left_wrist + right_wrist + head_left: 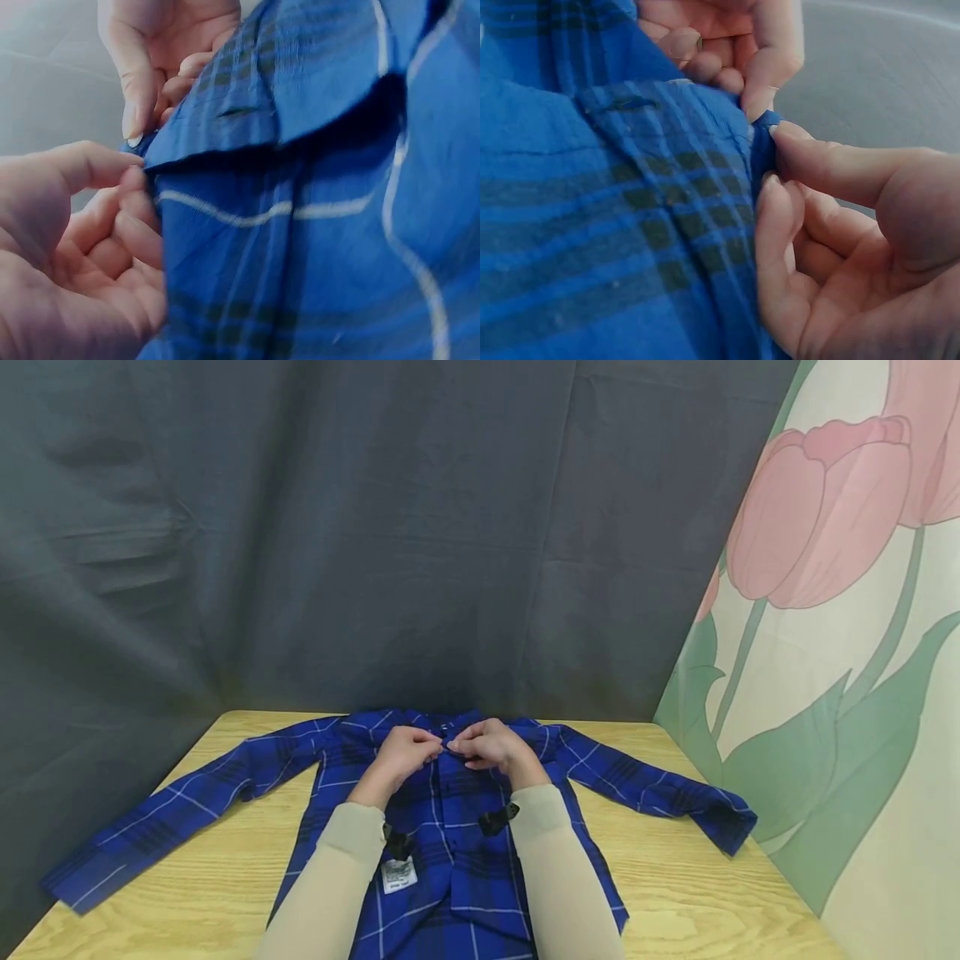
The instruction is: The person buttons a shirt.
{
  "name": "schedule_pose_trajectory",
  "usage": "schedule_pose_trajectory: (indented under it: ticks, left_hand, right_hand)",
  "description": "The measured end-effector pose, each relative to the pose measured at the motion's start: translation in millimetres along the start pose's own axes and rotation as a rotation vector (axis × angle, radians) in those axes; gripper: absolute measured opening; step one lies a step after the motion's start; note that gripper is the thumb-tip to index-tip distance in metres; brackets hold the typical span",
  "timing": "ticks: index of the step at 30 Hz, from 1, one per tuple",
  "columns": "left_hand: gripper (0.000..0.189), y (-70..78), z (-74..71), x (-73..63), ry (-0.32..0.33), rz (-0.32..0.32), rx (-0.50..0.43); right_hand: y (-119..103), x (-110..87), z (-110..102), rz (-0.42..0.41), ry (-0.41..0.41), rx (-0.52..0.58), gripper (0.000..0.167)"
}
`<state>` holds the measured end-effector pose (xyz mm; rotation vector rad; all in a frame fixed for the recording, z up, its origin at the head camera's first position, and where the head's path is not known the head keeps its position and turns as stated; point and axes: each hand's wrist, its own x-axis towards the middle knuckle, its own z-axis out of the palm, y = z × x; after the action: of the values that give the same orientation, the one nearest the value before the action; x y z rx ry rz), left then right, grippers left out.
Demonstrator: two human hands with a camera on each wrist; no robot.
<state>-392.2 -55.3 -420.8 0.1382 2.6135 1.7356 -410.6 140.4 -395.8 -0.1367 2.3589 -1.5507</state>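
A blue plaid shirt (408,814) lies spread on the table with its collar at the far side. At the collar opening, the left hand (405,753) and right hand (495,747) meet, fingertips close together. In the left wrist view, the left hand (82,247) pinches the edge of the shirt's front between thumb and forefinger. The right wrist view has the right hand (855,240) pinching a small fold of the same edge. A buttonhole (634,103) shows in the front band near the fingers. Any button there is hidden.
The shirt's sleeves (180,802) reach out to both sides over the wooden table (675,893). A white label (398,875) lies on the shirt's front. Behind the table hangs a dark curtain (420,543); a tulip-patterned wall (847,693) stands at the right.
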Motion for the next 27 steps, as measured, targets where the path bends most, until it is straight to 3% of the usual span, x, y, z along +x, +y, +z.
schedule_pose_trajectory:
  ticks: [6,13,17,20,23,27]
  left_hand:
    - [0.026,1.9,-5.3,-0.5,-0.064,-0.002,0.032]
    - [0.021,2.6,-2.2,-0.6,-0.013,-0.009,0.040]
    - [0.021,3.4,0.4,-0.8,0.037,-0.004,0.033]
    - [0.020,3.8,-0.9,-1.1,0.034,0.013,0.049]
    - [0.021,4.7,-5.8,-2.9,-0.035,-0.012,0.081]
    - [0.028,10.1,-16.1,-10.9,-0.263,-0.061,0.186]
  right_hand:
    - [-1,-2.3,-1,-0.005,-0.004,-0.024,0.018]
    - [-1,-2.9,-2,-0.024,-0.032,-0.036,0.015]
    - [0,-0.8,-1,-0.033,-0.015,-0.015,0.015]
    - [1,1.3,1,-0.039,0.003,0.001,0.015]
    - [2,2.4,4,-0.042,0.013,-0.015,0.014]
    - [5,4.4,7,-0.037,0.016,-0.068,0.012]
